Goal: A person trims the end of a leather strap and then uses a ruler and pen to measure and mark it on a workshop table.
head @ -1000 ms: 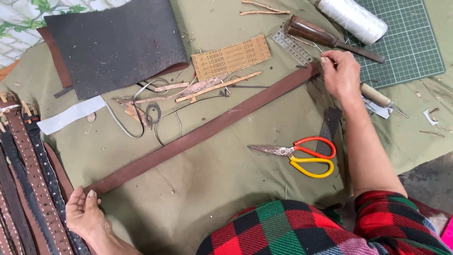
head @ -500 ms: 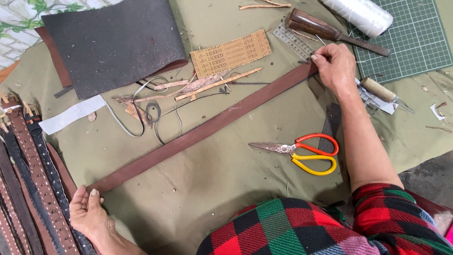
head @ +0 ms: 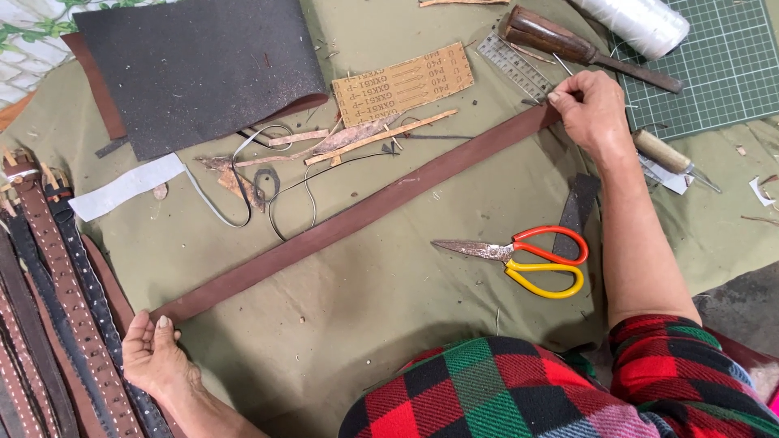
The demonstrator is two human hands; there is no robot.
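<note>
A long brown leather strap point(head: 357, 217) lies stretched diagonally across the olive cloth, from lower left to upper right. My left hand point(head: 154, 357) pinches its lower-left end against the cloth. My right hand point(head: 591, 112) presses down on its upper-right end, fingers curled over the strap's tip. Red and yellow handled scissors point(head: 527, 255) lie just below the strap, near my right forearm.
A dark leather sheet point(head: 195, 69) lies at the upper left. Several finished belts point(head: 57, 308) sit along the left edge. A sandpaper piece point(head: 402, 83), leather scraps point(head: 341, 142), a metal ruler point(head: 513, 65), a wooden-handled tool point(head: 568, 45), a white thread spool point(head: 633, 20), a green cutting mat point(head: 722, 57) and an awl point(head: 669, 158) lie about.
My right hand has slid slightly along the strap's upper end and now presses flat on it. My left hand keeps hold of the lower end.
</note>
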